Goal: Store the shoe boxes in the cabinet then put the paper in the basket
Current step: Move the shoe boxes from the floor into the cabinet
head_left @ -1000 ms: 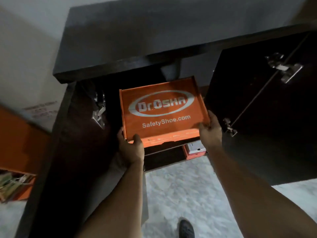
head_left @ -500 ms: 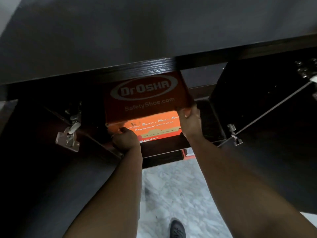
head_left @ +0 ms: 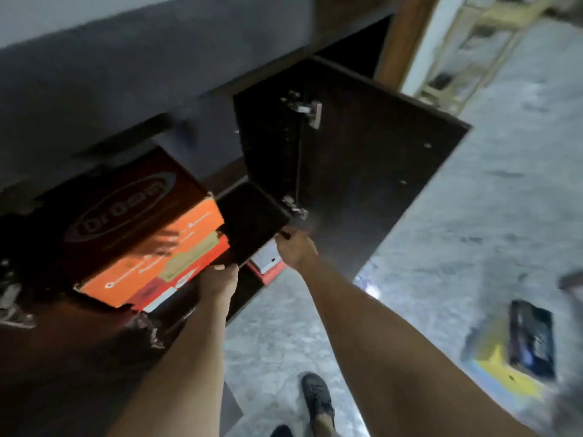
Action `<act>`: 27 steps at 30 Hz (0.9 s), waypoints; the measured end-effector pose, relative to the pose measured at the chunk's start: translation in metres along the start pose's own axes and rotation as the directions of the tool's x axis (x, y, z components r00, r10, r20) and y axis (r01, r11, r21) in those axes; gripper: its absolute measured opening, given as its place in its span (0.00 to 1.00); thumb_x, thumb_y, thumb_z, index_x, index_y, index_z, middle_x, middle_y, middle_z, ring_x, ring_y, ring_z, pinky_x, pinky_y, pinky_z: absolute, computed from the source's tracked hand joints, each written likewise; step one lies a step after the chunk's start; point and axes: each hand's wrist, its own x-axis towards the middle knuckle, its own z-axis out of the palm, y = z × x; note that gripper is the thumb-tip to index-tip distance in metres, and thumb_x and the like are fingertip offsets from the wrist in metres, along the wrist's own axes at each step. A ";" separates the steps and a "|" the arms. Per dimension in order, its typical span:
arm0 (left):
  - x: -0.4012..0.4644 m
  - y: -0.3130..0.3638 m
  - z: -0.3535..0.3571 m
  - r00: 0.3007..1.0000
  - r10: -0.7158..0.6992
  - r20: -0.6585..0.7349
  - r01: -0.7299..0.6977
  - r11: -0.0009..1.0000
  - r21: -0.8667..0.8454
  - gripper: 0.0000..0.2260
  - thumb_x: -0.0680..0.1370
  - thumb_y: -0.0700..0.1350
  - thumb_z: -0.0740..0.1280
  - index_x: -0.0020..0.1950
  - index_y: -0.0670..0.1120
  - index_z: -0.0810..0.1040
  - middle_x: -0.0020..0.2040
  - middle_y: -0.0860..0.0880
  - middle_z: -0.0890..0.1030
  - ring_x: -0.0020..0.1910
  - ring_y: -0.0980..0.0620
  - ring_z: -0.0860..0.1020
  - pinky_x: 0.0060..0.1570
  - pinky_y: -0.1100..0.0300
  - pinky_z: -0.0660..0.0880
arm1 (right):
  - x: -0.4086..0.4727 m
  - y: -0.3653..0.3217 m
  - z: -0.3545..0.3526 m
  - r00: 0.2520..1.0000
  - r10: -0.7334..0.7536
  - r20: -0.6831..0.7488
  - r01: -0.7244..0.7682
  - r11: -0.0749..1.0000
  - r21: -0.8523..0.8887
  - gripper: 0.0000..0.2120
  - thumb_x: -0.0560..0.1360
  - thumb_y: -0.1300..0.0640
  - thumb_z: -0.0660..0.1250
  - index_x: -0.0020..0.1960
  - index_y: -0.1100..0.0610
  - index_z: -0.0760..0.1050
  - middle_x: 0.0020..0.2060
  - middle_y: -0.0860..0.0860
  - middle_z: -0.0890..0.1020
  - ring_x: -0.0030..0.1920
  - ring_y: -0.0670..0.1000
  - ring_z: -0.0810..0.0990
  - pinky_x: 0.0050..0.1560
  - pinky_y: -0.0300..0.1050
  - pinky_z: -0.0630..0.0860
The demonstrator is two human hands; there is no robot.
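Note:
An orange shoe box point(head_left: 151, 247) with an oval logo on its lid lies on the upper shelf of the dark cabinet point(head_left: 126, 89), tilted, its front end sticking out over the shelf edge. My left hand point(head_left: 219, 279) touches the box's lower right front corner; motion blur hides how its fingers lie. My right hand point(head_left: 295, 250) is off the box. Its fingers curl at the shelf's front right corner, below the open right door point(head_left: 362, 184). On the lower shelf the end of a second red and white box point(head_left: 266, 263) shows. No paper or basket is in view.
The left door point(head_left: 47, 357) stands open at the lower left with its metal hinge point(head_left: 11, 304). Crumpled dark plastic point(head_left: 146, 329) lies by it. My dark shoe point(head_left: 315, 402) is on the marble floor point(head_left: 473, 216). A dark packet point(head_left: 533, 339) on something yellow lies at the right.
The box has gone deeper onto the shelf and both hands have let go of its sides. My right hand has moved right to the shelf corner. My view has swung right.

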 end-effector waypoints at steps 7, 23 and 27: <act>-0.062 -0.042 0.186 0.873 0.140 0.468 -0.343 0.858 0.382 0.28 0.65 0.62 0.65 0.57 0.46 0.82 0.55 0.42 0.84 0.56 0.41 0.81 0.57 0.42 0.80 | -0.108 0.185 -0.123 0.899 0.361 -0.249 -0.342 0.932 0.118 0.22 0.79 0.49 0.65 0.70 0.59 0.75 0.68 0.59 0.78 0.70 0.59 0.75 0.69 0.48 0.70; -0.249 -0.055 0.561 0.543 0.005 0.840 -0.785 0.358 0.505 0.14 0.79 0.49 0.64 0.43 0.38 0.76 0.42 0.39 0.80 0.49 0.37 0.80 0.40 0.53 0.73 | -0.165 0.531 -0.377 0.522 0.790 -0.321 -0.538 0.597 0.595 0.23 0.81 0.50 0.63 0.72 0.58 0.73 0.67 0.59 0.78 0.66 0.60 0.76 0.63 0.49 0.73; -0.224 -0.107 0.714 0.558 -0.096 0.824 -0.733 0.409 0.544 0.21 0.79 0.51 0.67 0.70 0.43 0.75 0.68 0.43 0.78 0.66 0.44 0.77 0.58 0.55 0.73 | -0.099 0.669 -0.416 0.440 0.856 -0.273 -0.579 0.503 0.642 0.21 0.80 0.49 0.66 0.71 0.55 0.73 0.69 0.57 0.77 0.67 0.59 0.76 0.62 0.48 0.73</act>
